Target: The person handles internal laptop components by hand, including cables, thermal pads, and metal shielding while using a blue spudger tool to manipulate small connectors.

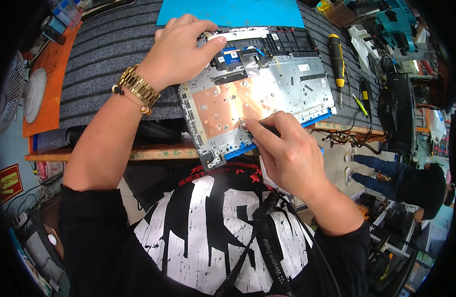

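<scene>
A laptop's keyboard housing [287,91] lies tilted at the bench's front edge, its inner side up. A copper-coloured sheet [215,111] covers part of its silver metal, and blue strips run along the near edge. My left hand [191,47] grips its far left corner, thumb on top and fingers curled at the edge. Low over the copper sheet, my right hand [290,143] is closed on a small dark tool with a shiny end [244,124]. The fingers hide most of that tool, so its kind is unclear.
A yellow-and-black screwdriver [336,67] and a green pen-like tool [359,105] lie to the right on the grey striped mat [104,64]. Behind the housing is a blue mat [233,12]. Cables [354,141] hang under the bench edge; another person [411,183] stands at right.
</scene>
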The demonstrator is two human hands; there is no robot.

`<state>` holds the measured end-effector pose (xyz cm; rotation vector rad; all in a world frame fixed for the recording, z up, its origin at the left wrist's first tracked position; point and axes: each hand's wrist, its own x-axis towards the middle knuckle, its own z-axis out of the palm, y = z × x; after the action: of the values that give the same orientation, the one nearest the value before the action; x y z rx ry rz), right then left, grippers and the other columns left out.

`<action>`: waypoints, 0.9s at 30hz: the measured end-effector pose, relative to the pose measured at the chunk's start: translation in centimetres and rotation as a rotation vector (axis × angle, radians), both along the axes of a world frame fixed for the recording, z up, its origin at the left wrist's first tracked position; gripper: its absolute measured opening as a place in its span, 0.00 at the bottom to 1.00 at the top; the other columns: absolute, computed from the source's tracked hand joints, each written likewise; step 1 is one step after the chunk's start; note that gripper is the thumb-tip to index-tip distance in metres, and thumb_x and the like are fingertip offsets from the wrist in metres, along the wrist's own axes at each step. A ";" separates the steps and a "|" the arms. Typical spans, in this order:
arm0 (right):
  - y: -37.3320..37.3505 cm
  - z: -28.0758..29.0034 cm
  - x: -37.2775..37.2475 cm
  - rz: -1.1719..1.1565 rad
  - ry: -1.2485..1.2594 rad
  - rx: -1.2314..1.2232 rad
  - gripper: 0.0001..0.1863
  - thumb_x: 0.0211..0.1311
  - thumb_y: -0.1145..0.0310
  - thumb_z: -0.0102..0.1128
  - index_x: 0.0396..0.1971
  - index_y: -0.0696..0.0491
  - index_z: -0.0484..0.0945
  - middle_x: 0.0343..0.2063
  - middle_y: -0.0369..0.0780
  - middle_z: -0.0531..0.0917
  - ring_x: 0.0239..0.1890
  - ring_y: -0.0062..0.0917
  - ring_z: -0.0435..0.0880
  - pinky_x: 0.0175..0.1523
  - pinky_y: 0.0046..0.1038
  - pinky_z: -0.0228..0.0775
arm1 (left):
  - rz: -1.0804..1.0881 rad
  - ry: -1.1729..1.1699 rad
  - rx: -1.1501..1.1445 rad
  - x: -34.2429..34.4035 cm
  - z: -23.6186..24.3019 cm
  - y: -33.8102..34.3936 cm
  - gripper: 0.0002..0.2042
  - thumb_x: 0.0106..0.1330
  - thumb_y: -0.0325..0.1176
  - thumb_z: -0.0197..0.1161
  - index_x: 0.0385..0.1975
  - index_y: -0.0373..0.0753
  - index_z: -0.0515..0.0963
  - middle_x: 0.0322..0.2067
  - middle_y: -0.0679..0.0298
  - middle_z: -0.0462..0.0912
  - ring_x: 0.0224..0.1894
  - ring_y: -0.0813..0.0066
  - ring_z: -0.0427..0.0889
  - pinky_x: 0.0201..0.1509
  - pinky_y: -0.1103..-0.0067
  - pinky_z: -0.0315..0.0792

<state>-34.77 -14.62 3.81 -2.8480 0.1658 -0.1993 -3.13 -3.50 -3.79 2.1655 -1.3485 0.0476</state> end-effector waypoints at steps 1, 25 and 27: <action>0.0 -0.1 -0.1 -0.001 -0.005 0.003 0.26 0.68 0.80 0.74 0.65 0.53 0.93 0.54 0.42 0.88 0.53 0.42 0.91 0.54 0.44 0.88 | 0.001 -0.013 -0.003 0.0 -0.1 0.0 0.25 0.90 0.57 0.66 0.71 0.46 0.92 0.58 0.62 0.89 0.63 0.60 0.86 0.77 0.60 0.69; -1.6 1.7 0.9 -0.011 0.042 0.168 0.18 0.75 0.76 0.77 0.63 0.52 0.93 0.45 0.44 0.89 0.47 0.48 0.93 0.49 0.48 0.87 | -0.041 0.131 -0.013 0.8 0.1 0.2 0.31 0.89 0.64 0.61 0.69 0.45 0.94 0.62 0.57 0.90 0.74 0.52 0.82 0.83 0.50 0.66; -1.1 1.5 0.8 0.024 0.008 0.162 0.20 0.73 0.77 0.77 0.62 0.52 0.94 0.45 0.43 0.89 0.47 0.46 0.92 0.50 0.48 0.86 | -0.037 0.077 -0.007 0.7 0.1 0.2 0.28 0.91 0.60 0.63 0.71 0.46 0.92 0.58 0.60 0.89 0.64 0.58 0.84 0.78 0.58 0.69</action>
<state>-33.94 -15.77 5.28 -2.6883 0.1422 -0.1620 -2.46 -3.27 -3.69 2.1136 -1.3420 -0.0449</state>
